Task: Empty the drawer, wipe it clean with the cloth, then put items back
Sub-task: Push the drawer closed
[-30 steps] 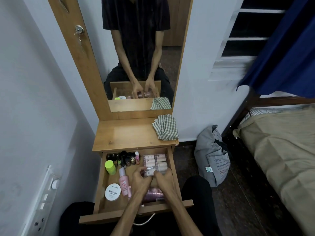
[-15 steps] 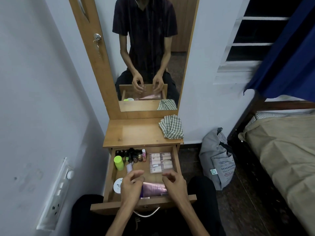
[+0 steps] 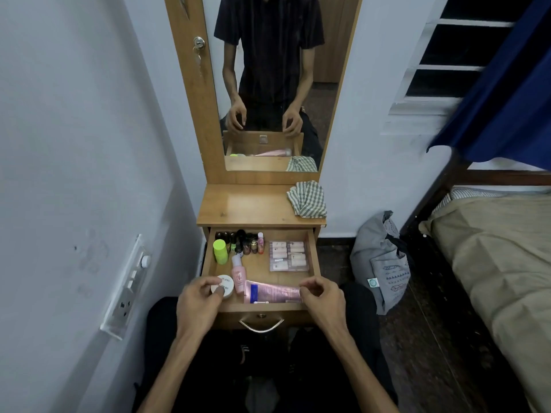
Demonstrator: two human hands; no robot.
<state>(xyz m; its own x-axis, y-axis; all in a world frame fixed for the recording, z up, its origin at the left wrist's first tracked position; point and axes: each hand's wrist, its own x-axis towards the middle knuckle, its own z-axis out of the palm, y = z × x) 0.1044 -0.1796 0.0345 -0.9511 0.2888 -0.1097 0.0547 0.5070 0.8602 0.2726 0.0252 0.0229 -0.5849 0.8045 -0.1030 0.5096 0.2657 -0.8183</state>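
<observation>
Open drawer (image 3: 313,257) full: bottles, lying pink tube (image 3: 272,292). Cloth (image 3: 307,203) on tabletop, back right. Left hand (image 3: 199,302) and right hand (image 3: 320,296) over front edge, loosely curled, empty.

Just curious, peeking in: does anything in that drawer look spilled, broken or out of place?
Nothing stands out. The drawer holds its small bottles upright in a back row, the pink tube lying flat along the front. The checked cloth sits crumpled on the tabletop, unused.

Green-and-white checked cloth (image 3: 307,203), lime-green bottle (image 3: 220,251), pink tube (image 3: 272,292), apparently dark-capped little bottles (image 3: 243,242), navy curtain (image 3: 504,93).
</observation>
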